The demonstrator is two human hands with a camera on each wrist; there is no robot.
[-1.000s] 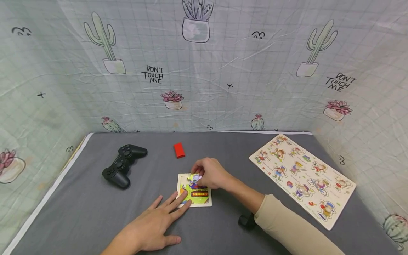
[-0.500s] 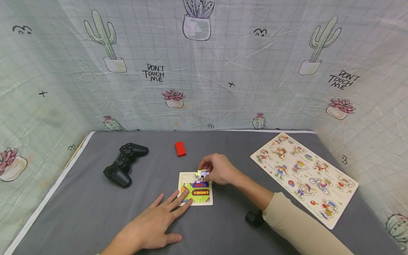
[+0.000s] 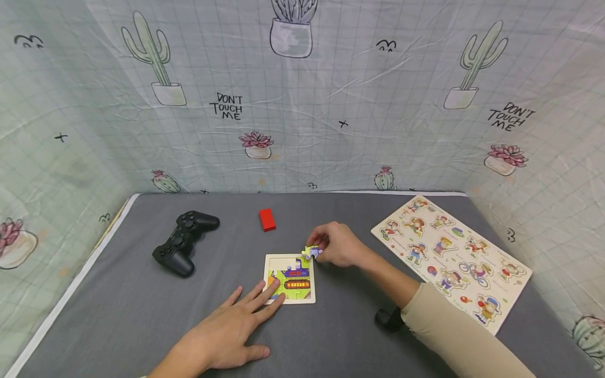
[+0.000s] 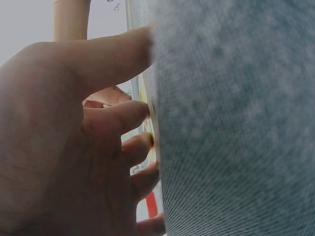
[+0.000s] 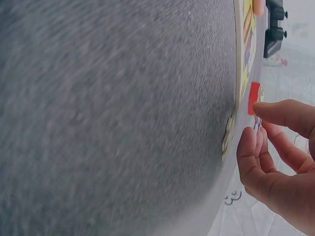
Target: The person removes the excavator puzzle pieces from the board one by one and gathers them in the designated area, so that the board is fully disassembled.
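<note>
A small square jigsaw puzzle (image 3: 289, 294) in a pale frame lies on the grey table, showing a purple and yellow tracked vehicle on green. The top left of its frame is bare. My left hand (image 3: 231, 331) lies flat with fingers spread, its fingertips resting on the puzzle's lower left edge. At the top right corner of the frame, my right hand (image 3: 337, 244) pinches a yellow and purple puzzle piece (image 3: 312, 252) between thumb and fingers. In the right wrist view, another puzzle piece (image 5: 228, 136) lies on the table near the frame's corner.
A black game controller (image 3: 184, 244) lies at the left, and a red block (image 3: 267, 220) sits behind the puzzle. On the right is a large board (image 3: 454, 257) with cartoon children. A black object (image 3: 388, 320) shows beside the right sleeve. Patterned cloth walls (image 3: 302, 105) enclose the table.
My right hand has moved right and slightly back, carrying the puzzle piece from over the puzzle to its top right corner. The left hand stays in place.
</note>
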